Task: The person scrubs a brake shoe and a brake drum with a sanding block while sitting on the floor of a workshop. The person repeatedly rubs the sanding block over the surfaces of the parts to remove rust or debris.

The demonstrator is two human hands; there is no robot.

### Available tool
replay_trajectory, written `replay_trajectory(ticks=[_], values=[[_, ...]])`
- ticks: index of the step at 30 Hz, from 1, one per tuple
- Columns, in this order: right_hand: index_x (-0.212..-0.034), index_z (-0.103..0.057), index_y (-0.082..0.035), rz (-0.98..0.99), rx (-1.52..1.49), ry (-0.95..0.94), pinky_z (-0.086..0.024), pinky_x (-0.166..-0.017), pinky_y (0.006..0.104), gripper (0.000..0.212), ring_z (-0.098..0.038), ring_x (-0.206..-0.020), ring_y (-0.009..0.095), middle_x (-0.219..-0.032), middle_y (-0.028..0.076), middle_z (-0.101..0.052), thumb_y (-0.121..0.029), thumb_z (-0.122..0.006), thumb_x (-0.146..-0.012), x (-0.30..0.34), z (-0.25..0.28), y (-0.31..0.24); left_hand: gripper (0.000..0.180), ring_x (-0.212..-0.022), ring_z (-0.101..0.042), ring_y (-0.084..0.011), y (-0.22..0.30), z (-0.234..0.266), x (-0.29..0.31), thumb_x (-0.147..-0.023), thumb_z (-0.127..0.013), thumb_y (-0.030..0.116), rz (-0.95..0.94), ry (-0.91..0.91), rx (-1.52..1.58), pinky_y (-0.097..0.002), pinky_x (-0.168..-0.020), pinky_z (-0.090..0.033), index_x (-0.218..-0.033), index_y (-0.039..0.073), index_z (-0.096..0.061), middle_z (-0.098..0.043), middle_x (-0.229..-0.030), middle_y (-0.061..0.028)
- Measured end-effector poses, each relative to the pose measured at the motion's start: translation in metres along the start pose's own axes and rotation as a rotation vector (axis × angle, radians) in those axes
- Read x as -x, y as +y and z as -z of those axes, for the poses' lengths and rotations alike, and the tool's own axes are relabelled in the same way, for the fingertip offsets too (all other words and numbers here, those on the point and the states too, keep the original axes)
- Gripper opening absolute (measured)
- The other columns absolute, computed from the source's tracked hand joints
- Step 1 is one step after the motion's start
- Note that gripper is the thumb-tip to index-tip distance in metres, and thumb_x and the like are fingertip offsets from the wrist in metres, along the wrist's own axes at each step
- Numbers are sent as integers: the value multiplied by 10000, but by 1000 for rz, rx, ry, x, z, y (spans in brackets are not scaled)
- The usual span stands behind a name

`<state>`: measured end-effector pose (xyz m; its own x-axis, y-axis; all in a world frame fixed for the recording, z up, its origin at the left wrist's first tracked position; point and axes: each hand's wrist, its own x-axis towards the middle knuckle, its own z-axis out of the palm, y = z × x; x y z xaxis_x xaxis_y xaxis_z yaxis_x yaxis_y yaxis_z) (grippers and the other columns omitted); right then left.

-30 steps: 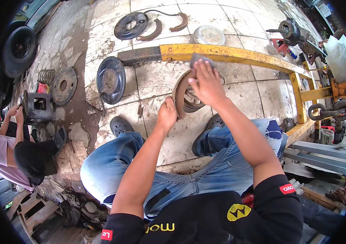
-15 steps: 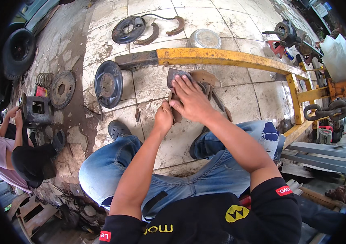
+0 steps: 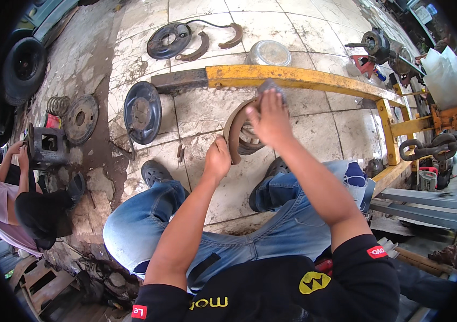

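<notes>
My left hand (image 3: 218, 157) is closed round the near end of a curved brown brake shoe (image 3: 234, 132), which stands tilted above the tiles between my feet. At the shoe's far end, the fingers of my right hand (image 3: 272, 117) press a dark grey sheet (image 3: 269, 86) that looks like sandpaper. That hand is slightly blurred, and its thumb points left toward the shoe. Behind the shoe, partly covered by it and my right hand, lie more curved metal parts (image 3: 250, 144) whose kind I cannot make out.
A yellow steel frame (image 3: 293, 79) crosses beyond my hands. Black brake backing plates (image 3: 143, 112) lie left and farther off, near two loose brake shoes (image 3: 199, 47) and a round silver lid-like part (image 3: 270, 53). At left, another person (image 3: 16, 198) handles a dark metal housing (image 3: 49, 149).
My right hand has slid right and away with the dark sheet, uncovering the curve of the brake shoe. The left hand keeps its grip in nearly the same place.
</notes>
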<state>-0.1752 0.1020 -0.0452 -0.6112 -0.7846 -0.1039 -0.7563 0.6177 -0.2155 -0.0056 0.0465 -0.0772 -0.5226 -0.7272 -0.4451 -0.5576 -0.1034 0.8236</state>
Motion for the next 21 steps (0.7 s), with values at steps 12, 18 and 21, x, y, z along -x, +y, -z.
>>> replay_trajectory(ticks=[12, 18, 21], values=[[-1480, -201, 62, 137, 10, 66, -138, -1174, 497, 829, -155, -1458, 360, -1559, 242, -172, -594, -250, -977, 12, -12, -8, 628, -853, -594, -357, -15, -5, -3, -1028, -245, 434, -39, 83, 45, -415, -824, -451, -975, -88, -589, -612, -878, -267], [-1481, -206, 55, 70, -29, 75, -134, -1170, 518, 821, -154, -1458, 360, -1559, 248, -163, -587, -276, -975, 15, -15, -7, 624, -884, -591, -390, -6, -6, 6, -1026, -237, 444, -86, 68, -4, -435, -838, -440, -1024, -83, -571, -612, -903, -281], [-1480, -206, 58, 82, -45, 55, -129, -1171, 517, 812, -150, -1458, 364, -1558, 253, -158, -578, -275, -979, 9, -10, -4, 634, -947, -602, -390, -9, -1, 0, -1026, -235, 450, 24, 14, 28, -430, -868, -437, -1039, -85, -575, -619, -944, -295]])
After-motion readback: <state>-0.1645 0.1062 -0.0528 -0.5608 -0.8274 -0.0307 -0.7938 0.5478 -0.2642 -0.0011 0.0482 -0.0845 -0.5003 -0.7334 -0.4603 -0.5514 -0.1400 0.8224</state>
